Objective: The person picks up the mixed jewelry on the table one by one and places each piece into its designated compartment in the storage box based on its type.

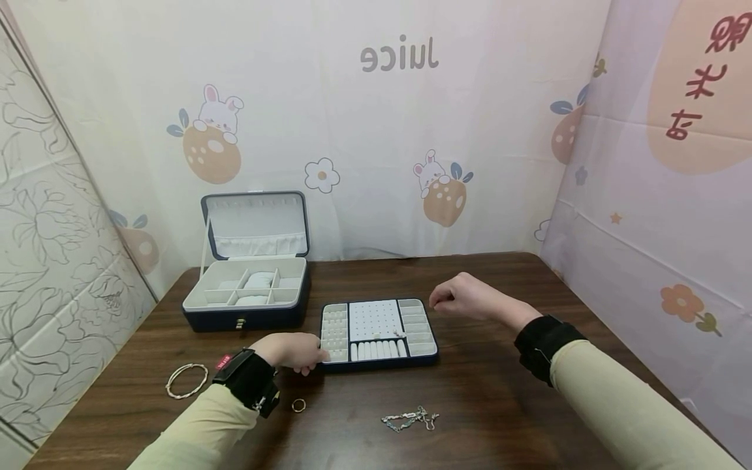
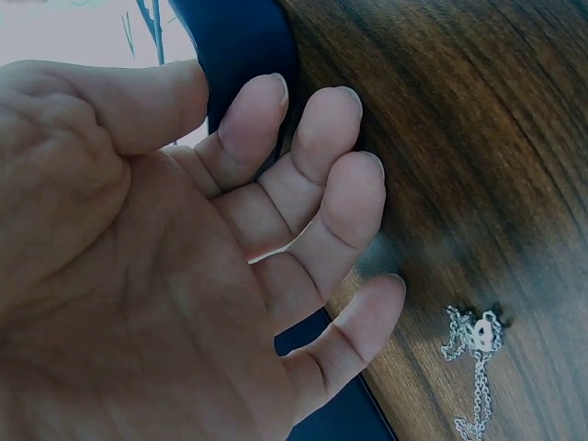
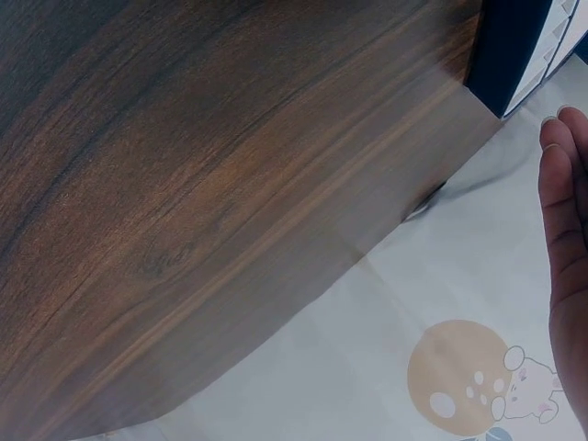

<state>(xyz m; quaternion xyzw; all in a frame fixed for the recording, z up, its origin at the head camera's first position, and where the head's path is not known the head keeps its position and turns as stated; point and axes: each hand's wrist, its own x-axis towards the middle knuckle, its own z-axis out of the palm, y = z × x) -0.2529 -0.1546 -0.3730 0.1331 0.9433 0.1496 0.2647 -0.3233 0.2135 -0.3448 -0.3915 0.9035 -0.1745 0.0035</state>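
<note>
A shallow navy jewelry tray [image 1: 376, 367] with white compartments lies flat on the table. At its front left corner is my left hand [image 1: 296, 352], fingers gently curved and spread. In the left wrist view, the thumb and index tips of this hand [image 2: 184, 239] are at the navy edge, apart from each other. My right hand [image 1: 467, 297] hovers beyond the tray's back right corner, loosely bent, with nothing visible in it. Only the fingers of the right hand [image 3: 565, 202] show in its wrist view. Small shiny pieces lie on the tray's perforated panel [image 1: 376, 316].
An open navy jewelry box [image 1: 258, 320] with its lid raised stands at the back left. On the table [image 1: 499, 405] lie a bangle [image 1: 187, 382], a gold-colored ring [image 1: 299, 405] and a silver chain [image 1: 409, 418]. A patterned curtain [image 1: 364, 117] borders the table's back.
</note>
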